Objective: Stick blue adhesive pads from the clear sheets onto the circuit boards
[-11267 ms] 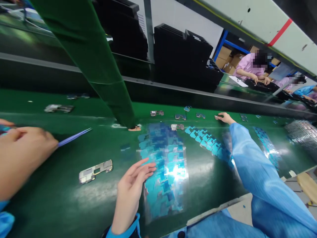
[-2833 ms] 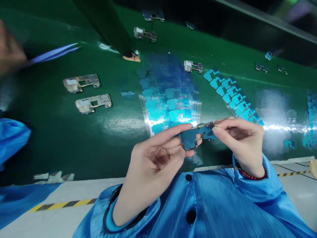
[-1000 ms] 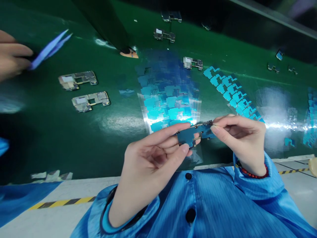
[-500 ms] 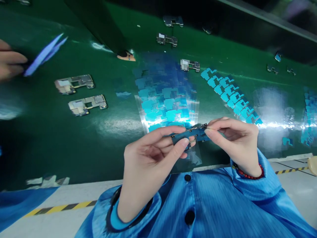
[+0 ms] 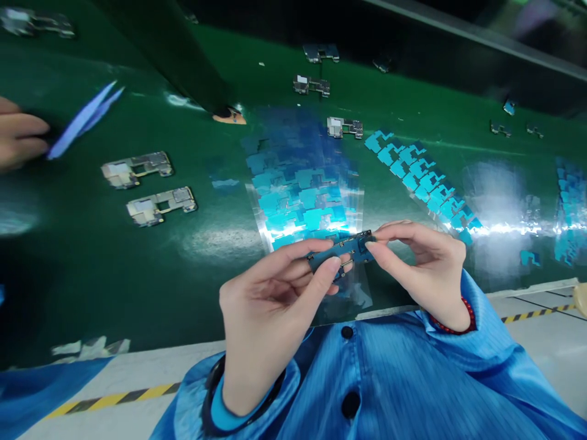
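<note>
A small circuit board [image 5: 345, 249] with a blue face is held above the front part of the green table, tilted up to the right. My left hand [image 5: 279, 293] grips its left part between thumb and fingers. At the board's right end my right hand [image 5: 417, 260] pinches with thumb and forefinger; part of that end is hidden by the fingertips. Behind the board lies a clear sheet with many blue film pieces [image 5: 307, 183]. A narrower strip of blue pieces [image 5: 422, 177] runs diagonally at the right.
Two boards [image 5: 137, 170] [image 5: 161, 206] lie at the left, with several more farther back. Another person's hand [image 5: 21, 134] is beside blue tweezers [image 5: 85, 119] at the far left. A dark post [image 5: 160, 49] crosses the upper left. More blue film [image 5: 571, 214] lies far right.
Both hands and the held board have shifted slightly left. My right thumb and forefinger are closer in over the board's right end. The view has tilted a little, so the table items appear lower.
</note>
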`<state>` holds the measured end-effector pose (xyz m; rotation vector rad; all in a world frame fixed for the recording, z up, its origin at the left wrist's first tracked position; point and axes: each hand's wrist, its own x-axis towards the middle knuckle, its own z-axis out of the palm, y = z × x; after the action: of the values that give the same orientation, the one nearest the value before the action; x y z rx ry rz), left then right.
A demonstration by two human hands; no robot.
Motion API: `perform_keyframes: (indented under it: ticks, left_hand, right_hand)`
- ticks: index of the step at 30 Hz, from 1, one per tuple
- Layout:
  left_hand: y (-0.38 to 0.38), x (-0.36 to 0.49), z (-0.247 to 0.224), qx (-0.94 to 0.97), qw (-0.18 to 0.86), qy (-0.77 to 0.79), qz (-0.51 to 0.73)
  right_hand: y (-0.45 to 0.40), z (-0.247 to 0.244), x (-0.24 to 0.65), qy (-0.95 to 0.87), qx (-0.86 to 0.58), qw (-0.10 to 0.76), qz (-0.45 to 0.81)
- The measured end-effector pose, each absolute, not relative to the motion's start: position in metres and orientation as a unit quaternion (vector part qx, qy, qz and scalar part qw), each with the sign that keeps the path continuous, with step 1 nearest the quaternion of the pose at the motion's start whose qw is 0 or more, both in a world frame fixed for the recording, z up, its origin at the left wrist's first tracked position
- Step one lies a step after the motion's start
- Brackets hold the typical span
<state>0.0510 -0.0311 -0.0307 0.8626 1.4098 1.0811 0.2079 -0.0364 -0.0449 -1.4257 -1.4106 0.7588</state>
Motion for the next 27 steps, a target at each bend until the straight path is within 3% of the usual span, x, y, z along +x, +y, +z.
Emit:
perform_keyframes:
  ticks: [15,18,21,24,27]
  left_hand:
    - [-0.028,0.044,-0.037,0.405,0.525,0.612,0.431]
    - [-0.024,0.041,-0.04,0.396,0.549,0.597,0.43]
    - [-0.021,0.04,-0.046,0.396,0.576,0.571,0.431]
    - [-0.019,0.041,-0.054,0.402,0.617,0.534,0.416]
    - [-0.018,0.042,-0.06,0.403,0.631,0.518,0.413]
  right_hand:
    - [-0.028,-0.061,0.226,-0.618,-0.624,0.432,0.204]
    - [-0.026,-0.069,0.247,-0.562,-0.652,0.427,0.277]
    - [-0.029,-0.063,0.251,-0.51,-0.614,0.414,0.437]
    - [-0.032,-0.048,0.24,-0.505,-0.547,0.338,0.576]
    - [-0.017,-0.039,0.238,-0.543,-0.542,0.283,0.576]
